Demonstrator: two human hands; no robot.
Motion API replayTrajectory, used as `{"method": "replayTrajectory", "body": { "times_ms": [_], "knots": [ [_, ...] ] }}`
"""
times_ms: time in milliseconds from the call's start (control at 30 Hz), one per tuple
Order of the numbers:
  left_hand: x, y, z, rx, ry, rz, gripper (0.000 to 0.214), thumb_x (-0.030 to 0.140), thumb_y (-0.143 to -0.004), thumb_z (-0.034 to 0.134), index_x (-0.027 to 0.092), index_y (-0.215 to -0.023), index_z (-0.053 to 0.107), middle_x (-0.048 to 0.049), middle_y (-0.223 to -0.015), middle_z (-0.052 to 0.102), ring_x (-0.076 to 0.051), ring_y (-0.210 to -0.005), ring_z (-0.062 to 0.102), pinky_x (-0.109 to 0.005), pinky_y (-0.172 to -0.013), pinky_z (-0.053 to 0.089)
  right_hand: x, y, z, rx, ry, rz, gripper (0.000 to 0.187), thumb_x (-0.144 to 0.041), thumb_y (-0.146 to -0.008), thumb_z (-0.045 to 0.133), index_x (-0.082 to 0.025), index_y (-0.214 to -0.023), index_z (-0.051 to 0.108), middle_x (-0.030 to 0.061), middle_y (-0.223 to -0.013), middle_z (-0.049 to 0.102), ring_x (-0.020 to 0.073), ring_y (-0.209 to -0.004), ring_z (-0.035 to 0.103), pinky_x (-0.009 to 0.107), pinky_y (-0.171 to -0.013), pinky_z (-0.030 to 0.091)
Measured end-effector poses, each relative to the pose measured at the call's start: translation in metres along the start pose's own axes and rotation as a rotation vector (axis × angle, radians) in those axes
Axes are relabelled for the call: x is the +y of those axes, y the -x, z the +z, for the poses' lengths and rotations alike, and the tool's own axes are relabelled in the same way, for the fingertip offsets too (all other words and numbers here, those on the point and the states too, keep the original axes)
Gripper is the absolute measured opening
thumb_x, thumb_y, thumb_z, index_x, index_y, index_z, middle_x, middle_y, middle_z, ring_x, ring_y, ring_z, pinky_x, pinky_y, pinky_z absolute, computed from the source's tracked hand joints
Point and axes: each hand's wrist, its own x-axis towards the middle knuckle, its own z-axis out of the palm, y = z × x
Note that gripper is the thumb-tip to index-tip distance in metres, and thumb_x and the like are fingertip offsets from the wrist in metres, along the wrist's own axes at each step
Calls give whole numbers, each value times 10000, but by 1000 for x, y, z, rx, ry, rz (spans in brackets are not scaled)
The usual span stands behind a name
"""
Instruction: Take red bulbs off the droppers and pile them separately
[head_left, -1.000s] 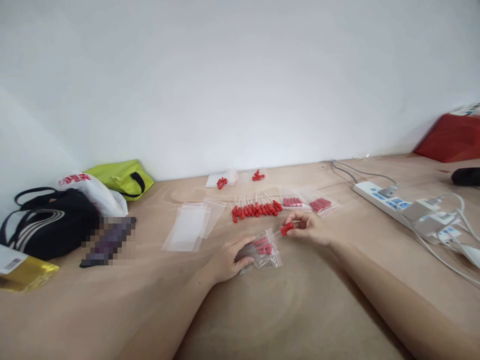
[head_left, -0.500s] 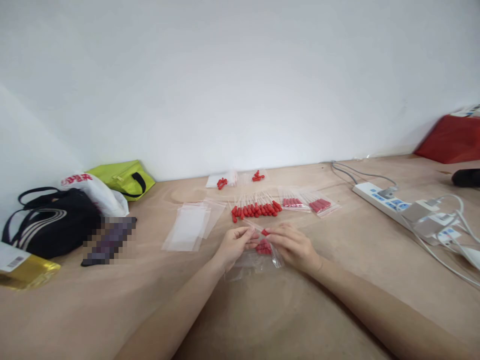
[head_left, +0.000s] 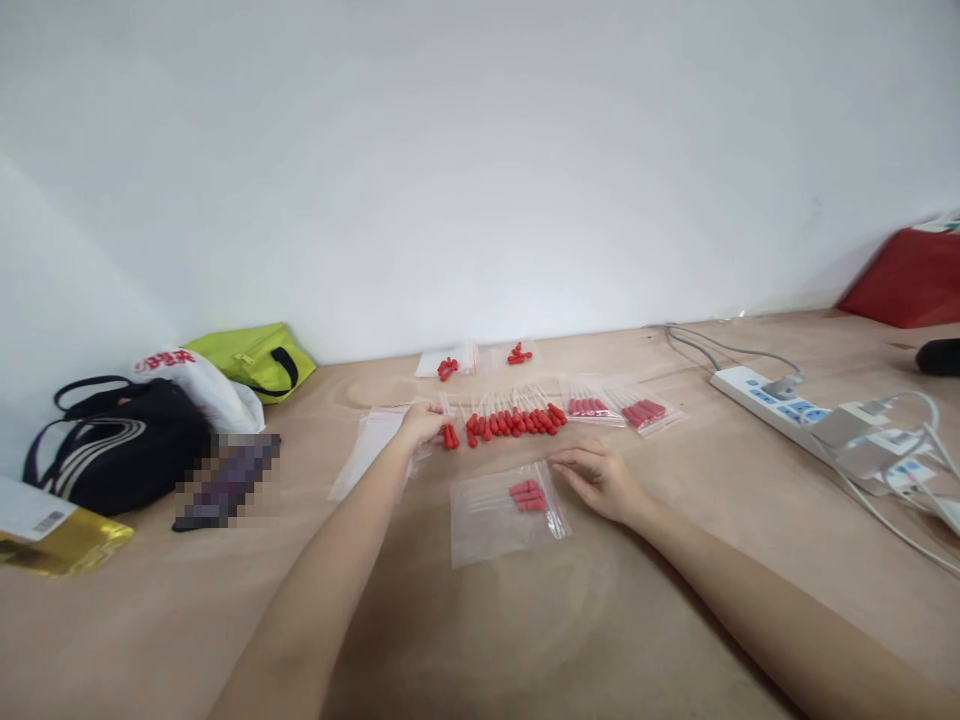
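Observation:
At the left end of a row of red-tipped sticks [head_left: 517, 418], my left hand [head_left: 421, 424] pinches a couple of red-tipped sticks [head_left: 450, 436] by their pale shafts; its fingertips are partly hidden. My right hand [head_left: 604, 482] rests on the table with bent fingers apart and nothing in them. Just left of its fingertips lies a clear zip bag [head_left: 495, 520] holding several red-tipped sticks [head_left: 529, 495]. Flat empty clear bags [head_left: 360, 460] lie partly under my left hand and forearm.
Filled zip bags [head_left: 649, 412] lie right of the row, with smaller red pieces [head_left: 519, 354] on bags by the wall. On the right is a power strip [head_left: 772, 400] with chargers and cables. A black bag [head_left: 120, 440] and a yellow-green pouch [head_left: 247, 358] stand left.
My left hand has left the bag and moved left and away from me to the row's end, taking hold of sticks there. My right hand has let go of the bag, which now lies flat.

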Motion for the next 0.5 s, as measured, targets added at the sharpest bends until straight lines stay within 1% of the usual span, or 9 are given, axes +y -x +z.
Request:
{"method": "replayTrajectory", "body": {
  "times_ms": [100,200,267,367,433,500],
  "knots": [
    [-2,-14,12,-17,-117,8,238,161,-545,735,122,-661,531,15,-473,555,-126,-472,571,-248,-522,483,0,0,3,-50,4,5,145,-195,-823,482,-212,-872,618,27,-726,641,143,-682,568,304,-664,423],
    [-2,-19,18,16,-264,50,202,188,-538,733,133,-584,544,13,-452,542,-140,-502,579,-244,-535,466,-3,0,4,-70,15,24,148,-211,-827,479,-212,-858,624,22,-685,636,139,-658,555,307,-673,402],
    [-2,-19,16,58,-378,97,174,204,-543,721,146,-546,557,11,-431,530,-159,-548,587,-248,-562,450,-5,0,4,-83,34,59,147,-215,-820,485,-217,-843,630,19,-689,641,139,-657,554,312,-688,391],
    [-2,-15,11,111,-541,172,185,275,-579,688,162,-492,569,-9,-422,533,-189,-625,591,-262,-602,423,-6,0,4,-146,64,122,142,-207,-800,500,-233,-813,639,-1,-671,642,141,-653,548,324,-709,374],
    [-3,-12,8,138,-625,209,214,332,-618,651,170,-498,582,-23,-452,559,-200,-661,591,-266,-612,410,-6,0,5,-179,69,160,141,-208,-791,506,-236,-799,645,-5,-667,642,143,-663,550,329,-722,367],
    [-4,-9,7,166,-685,243,217,360,-657,612,174,-545,599,-35,-515,599,-202,-696,592,-264,-627,405,-5,0,5,-188,64,184,138,-215,-788,511,-231,-793,648,-1,-682,644,145,-679,555,327,-727,365]
  ]
}}
